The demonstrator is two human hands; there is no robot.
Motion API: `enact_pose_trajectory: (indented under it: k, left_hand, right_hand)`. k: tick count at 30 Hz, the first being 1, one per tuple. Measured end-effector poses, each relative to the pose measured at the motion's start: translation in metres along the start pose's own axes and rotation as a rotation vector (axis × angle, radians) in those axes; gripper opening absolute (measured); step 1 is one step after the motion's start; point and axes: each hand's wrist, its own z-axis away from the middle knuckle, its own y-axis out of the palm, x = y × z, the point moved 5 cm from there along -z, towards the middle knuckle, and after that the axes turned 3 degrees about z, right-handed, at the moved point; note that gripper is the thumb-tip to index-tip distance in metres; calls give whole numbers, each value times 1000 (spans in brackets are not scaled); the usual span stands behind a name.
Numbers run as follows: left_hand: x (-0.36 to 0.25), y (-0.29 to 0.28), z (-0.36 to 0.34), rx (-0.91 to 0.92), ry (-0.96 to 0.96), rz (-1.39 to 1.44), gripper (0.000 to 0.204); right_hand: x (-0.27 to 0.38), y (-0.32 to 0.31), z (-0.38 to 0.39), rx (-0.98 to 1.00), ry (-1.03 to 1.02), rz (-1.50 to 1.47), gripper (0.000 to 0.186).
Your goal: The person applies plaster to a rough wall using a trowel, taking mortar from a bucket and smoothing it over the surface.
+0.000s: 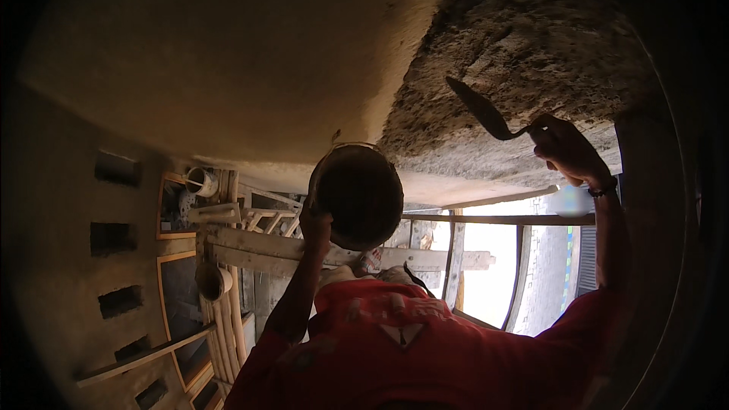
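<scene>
My left hand (316, 229) is closed on the near left side of a round, dark bucket (357, 197), held up in front of my red shirt. Its inside is too dark to make out what it holds. Raised at the right, my right hand (566, 150) grips the handle of a pointed trowel (482, 110). The blade points up and left, close in front of a rough, dark patch of wall (531, 45); whether it touches is hard to tell. Left of that patch spreads a smooth plastered surface (250, 53).
Below me lie wooden scaffold planks (266, 250). To the left stand a white bucket (201, 181), another bucket (213, 281) and several upright poles (230, 334). A wall with square holes (120, 302) rises at far left. Rails (501, 219) cross a bright opening at right.
</scene>
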Motion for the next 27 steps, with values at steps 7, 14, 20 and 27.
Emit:
enact_pose_trajectory:
  k: [7,14,20,27]
  left_hand:
    - [-13,38,-2,65,-84,-55,72]
    - [-64,70,8,130,279,-154,71]
    - [-93,89,13,182,283,-142,69]
    - [-106,89,11,164,253,-112,67]
  right_hand:
    - [-31,125,-40,29,-625,218,23]
    - [15,180,-57,-171,-586,829,26]
    - [27,206,-75,-574,-793,873,36]
    - [25,197,-32,-311,-688,659,27]
